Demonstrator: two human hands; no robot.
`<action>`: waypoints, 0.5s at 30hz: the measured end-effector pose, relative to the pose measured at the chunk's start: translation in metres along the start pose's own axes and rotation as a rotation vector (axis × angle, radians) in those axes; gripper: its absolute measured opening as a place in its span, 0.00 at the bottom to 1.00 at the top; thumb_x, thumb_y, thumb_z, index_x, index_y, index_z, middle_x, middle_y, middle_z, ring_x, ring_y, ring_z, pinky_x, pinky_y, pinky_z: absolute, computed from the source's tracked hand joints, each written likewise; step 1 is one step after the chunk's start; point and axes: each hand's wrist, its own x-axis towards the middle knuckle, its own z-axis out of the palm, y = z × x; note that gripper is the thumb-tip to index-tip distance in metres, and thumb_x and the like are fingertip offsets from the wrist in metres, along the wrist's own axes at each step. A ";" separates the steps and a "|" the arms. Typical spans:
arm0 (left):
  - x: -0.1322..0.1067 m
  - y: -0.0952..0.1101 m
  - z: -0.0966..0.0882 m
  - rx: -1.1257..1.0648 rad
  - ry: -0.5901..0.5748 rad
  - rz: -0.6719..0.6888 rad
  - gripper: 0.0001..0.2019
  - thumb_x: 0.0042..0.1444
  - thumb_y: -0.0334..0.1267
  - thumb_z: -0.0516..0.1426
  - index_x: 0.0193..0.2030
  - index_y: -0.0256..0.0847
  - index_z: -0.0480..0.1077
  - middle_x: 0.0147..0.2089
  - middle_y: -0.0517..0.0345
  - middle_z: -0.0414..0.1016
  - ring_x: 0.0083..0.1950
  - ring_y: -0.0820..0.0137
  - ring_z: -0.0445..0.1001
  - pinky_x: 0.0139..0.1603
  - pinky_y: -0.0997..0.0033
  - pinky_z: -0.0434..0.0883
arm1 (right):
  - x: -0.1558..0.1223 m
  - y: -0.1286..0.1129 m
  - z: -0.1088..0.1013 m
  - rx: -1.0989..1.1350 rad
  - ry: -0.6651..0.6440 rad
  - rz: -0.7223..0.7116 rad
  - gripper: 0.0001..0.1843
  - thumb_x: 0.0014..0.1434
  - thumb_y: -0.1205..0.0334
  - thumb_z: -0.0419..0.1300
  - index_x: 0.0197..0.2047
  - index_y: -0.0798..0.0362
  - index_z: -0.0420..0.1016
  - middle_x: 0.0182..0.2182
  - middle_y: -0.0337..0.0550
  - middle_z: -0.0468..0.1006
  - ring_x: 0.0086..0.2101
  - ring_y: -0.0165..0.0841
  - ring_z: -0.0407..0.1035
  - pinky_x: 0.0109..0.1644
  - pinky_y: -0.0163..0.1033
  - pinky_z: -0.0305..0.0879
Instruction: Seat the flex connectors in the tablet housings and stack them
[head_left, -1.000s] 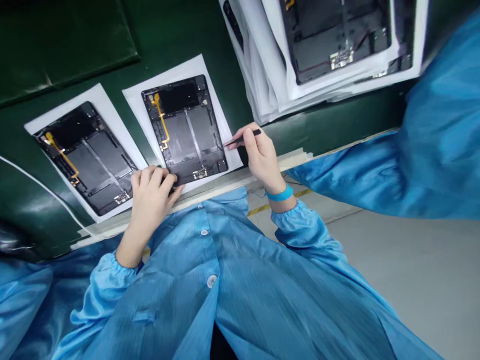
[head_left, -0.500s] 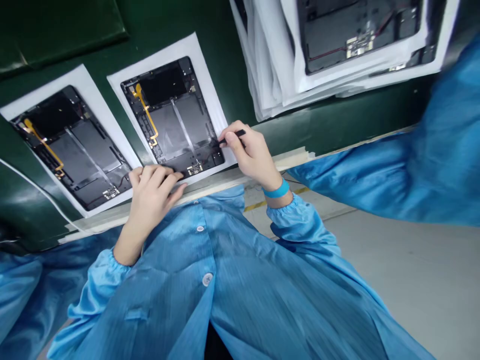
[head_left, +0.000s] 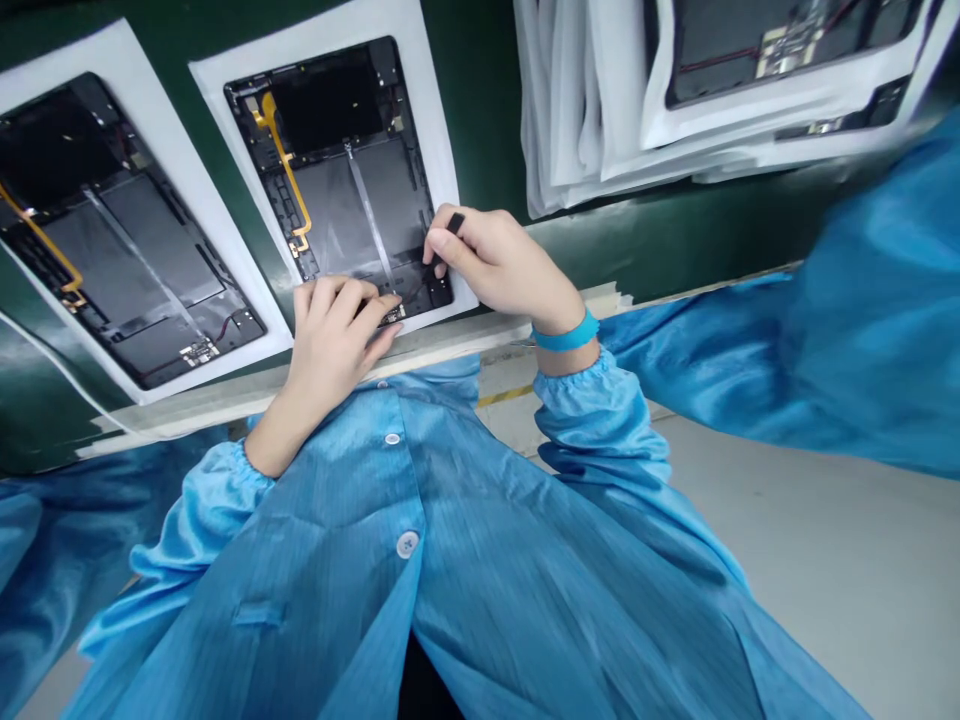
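An opened tablet housing (head_left: 337, 225) with a black interior, an orange flex cable (head_left: 289, 180) and a pale strip down its middle lies on a white foam sheet (head_left: 442, 130) in front of me. My left hand (head_left: 334, 330) rests on its near edge, fingers apart and slightly bent, the fingertips beside a small circuit board (head_left: 393, 314) that they partly cover. In my right hand (head_left: 495, 255) is a slim black stick-like tool (head_left: 455, 222), pinched between thumb and fingers. Its lower end points at the housing's near right corner; whether it touches cannot be made out.
To the left lies a second opened tablet housing (head_left: 150, 240) on white sheeting. At the upper right stands a stack of white foam sheets (head_left: 577, 120) with more housings. A white cable (head_left: 60, 365) crosses the green mat (head_left: 487, 100). A co-worker's blue sleeve (head_left: 847, 300) reaches in from the right.
My left hand has slid right along the housing's near edge, onto the small board. My right hand has turned, with the black tool more upright. The camera view has shifted.
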 end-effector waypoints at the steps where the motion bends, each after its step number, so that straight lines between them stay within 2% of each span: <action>1: 0.001 -0.001 0.000 0.003 0.001 0.008 0.14 0.82 0.48 0.58 0.61 0.47 0.81 0.55 0.47 0.82 0.59 0.51 0.76 0.62 0.47 0.66 | 0.000 0.000 -0.001 0.008 -0.001 0.003 0.35 0.81 0.27 0.46 0.43 0.47 0.77 0.30 0.36 0.80 0.33 0.34 0.78 0.48 0.43 0.77; 6: 0.003 -0.004 0.002 -0.029 -0.020 0.018 0.13 0.82 0.47 0.58 0.61 0.51 0.83 0.53 0.49 0.82 0.59 0.50 0.75 0.64 0.43 0.64 | -0.002 0.000 -0.002 0.039 -0.011 0.029 0.35 0.80 0.26 0.47 0.43 0.48 0.77 0.30 0.35 0.79 0.33 0.34 0.79 0.47 0.42 0.78; 10: 0.007 -0.002 -0.001 -0.118 -0.078 -0.061 0.12 0.80 0.46 0.60 0.61 0.51 0.83 0.56 0.48 0.81 0.64 0.47 0.73 0.67 0.41 0.62 | -0.004 -0.002 -0.003 0.074 -0.024 0.048 0.36 0.80 0.26 0.47 0.44 0.48 0.77 0.32 0.36 0.79 0.35 0.34 0.80 0.50 0.43 0.80; 15: 0.016 0.007 -0.009 -0.233 -0.150 -0.193 0.11 0.78 0.43 0.63 0.61 0.52 0.85 0.56 0.49 0.82 0.65 0.45 0.72 0.70 0.36 0.58 | -0.014 0.002 0.002 0.123 0.105 0.072 0.35 0.80 0.26 0.46 0.44 0.47 0.77 0.37 0.38 0.80 0.38 0.34 0.81 0.52 0.43 0.81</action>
